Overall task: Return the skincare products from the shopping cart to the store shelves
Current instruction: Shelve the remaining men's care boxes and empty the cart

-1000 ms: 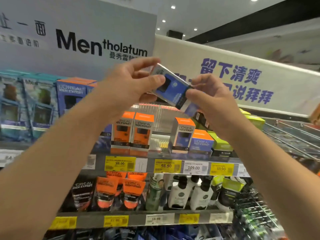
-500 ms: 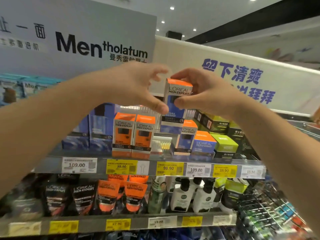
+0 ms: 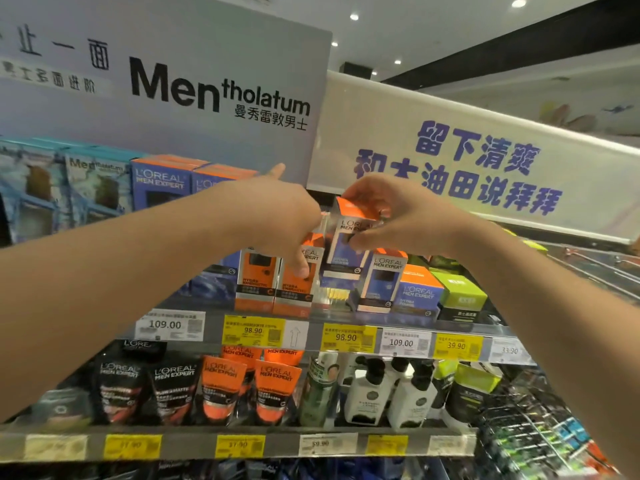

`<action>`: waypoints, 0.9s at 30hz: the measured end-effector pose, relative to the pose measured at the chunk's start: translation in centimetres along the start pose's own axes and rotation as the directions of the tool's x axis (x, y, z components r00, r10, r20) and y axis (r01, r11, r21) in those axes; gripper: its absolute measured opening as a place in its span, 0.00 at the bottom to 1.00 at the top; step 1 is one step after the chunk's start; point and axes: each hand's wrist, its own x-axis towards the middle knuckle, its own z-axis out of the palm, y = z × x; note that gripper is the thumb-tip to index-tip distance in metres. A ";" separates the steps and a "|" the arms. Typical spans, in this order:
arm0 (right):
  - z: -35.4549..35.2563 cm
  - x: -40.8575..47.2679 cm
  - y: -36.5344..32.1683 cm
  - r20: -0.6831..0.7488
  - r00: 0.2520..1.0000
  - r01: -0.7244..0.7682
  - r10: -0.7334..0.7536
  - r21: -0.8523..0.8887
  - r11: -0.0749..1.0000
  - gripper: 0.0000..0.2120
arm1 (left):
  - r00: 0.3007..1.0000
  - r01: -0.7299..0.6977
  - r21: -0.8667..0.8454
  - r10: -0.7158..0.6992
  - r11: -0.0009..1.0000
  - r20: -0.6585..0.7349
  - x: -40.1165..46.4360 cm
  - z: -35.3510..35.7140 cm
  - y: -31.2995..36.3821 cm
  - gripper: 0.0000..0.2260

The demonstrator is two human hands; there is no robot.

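Orange-topped box: now lowered upright toward shelf slot, nearly returned.
Right hand: pinching box top.
Left hand: released, fingers loose.

**Readable text, shelf bay**

Header sign: "Mentholatum". Box in my right grip: "L'OREAL MEN EXPERT"; same on orange tubes below. Upper shelf price tags: 109.00, 98.90, 98.90, 109.00, 39.90. Lower tag: 59.90.

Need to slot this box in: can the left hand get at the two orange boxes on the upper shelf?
Probably yes. The left hand is already in front of the two orange boxes, its thumb over the right one, nothing between. The right hand holds the blue and orange box just beside them.
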 end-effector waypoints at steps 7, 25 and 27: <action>2.0 0.3 1.5 0.095 0.995 -0.013 0.023 -0.103 0.995 0.29 | 0.999 0.016 -0.018 -0.017 1.000 -0.034 0.9 1.1 -0.2 0.20; 2.4 0.9 3.2 0.223 0.972 -0.013 0.075 -0.268 0.963 0.24 | 1.000 0.008 0.035 -0.008 0.999 -0.002 0.8 0.6 -1.1 0.20; 2.6 0.9 3.2 0.222 0.973 -0.009 0.067 -0.255 0.967 0.24 | 1.000 0.000 0.053 -0.001 0.999 0.025 0.9 0.5 -1.2 0.20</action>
